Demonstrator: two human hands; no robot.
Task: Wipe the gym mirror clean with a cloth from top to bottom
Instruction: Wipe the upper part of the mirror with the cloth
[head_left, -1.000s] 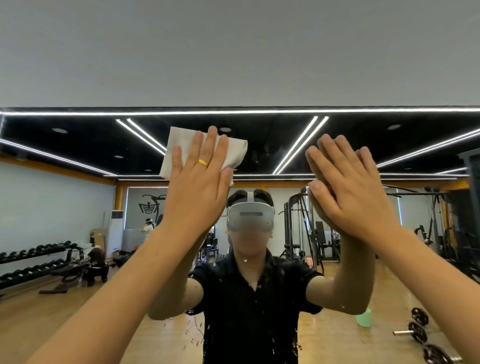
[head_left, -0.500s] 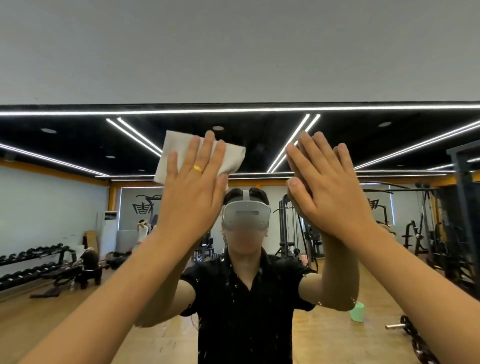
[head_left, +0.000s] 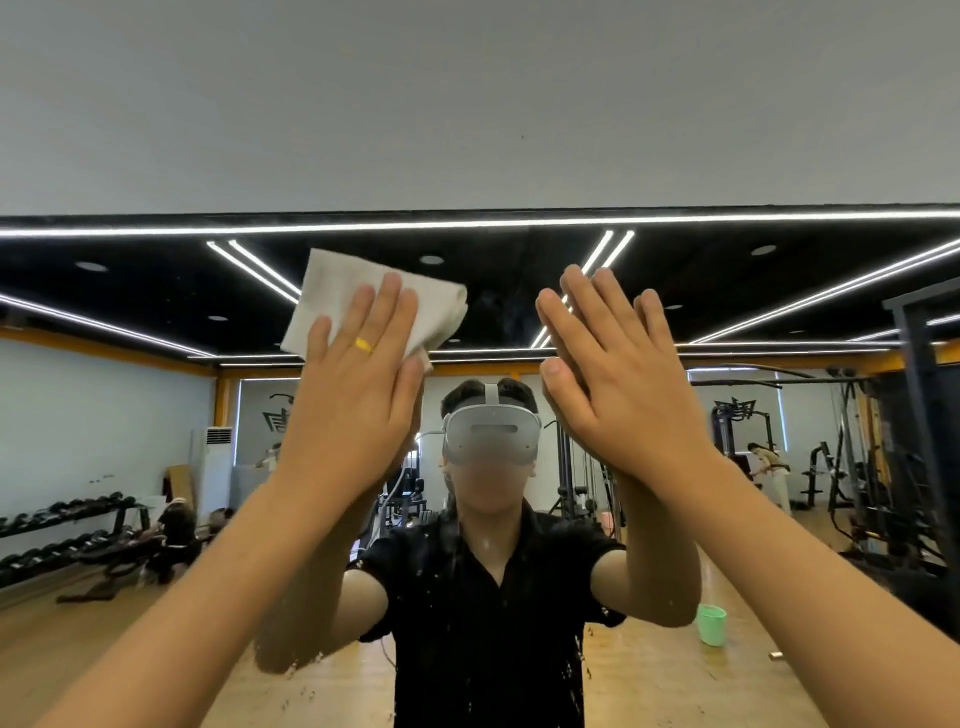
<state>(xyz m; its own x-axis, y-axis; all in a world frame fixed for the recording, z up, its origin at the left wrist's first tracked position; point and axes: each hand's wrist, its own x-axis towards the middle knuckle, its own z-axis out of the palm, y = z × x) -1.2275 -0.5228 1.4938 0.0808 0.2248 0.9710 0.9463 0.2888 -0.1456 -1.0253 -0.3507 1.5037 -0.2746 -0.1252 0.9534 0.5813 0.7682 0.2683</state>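
Right hand (head_left: 618, 384) has neared left hand (head_left: 358, 405) pressing cloth (head_left: 337, 280) on mirror (head_left: 727, 291).

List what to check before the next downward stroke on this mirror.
1. The cloth is pressed flat on the mirror under the left hand: ok.
2. The cloth starts close below the mirror's top edge: ok.
3. The right hand lies flat on the glass, apart from the cloth: ok.
4. The path below is free of marks: not ok, white specks dot the lower glass.
5. The cloth's wiping face is clean: cannot tell, it faces the glass.
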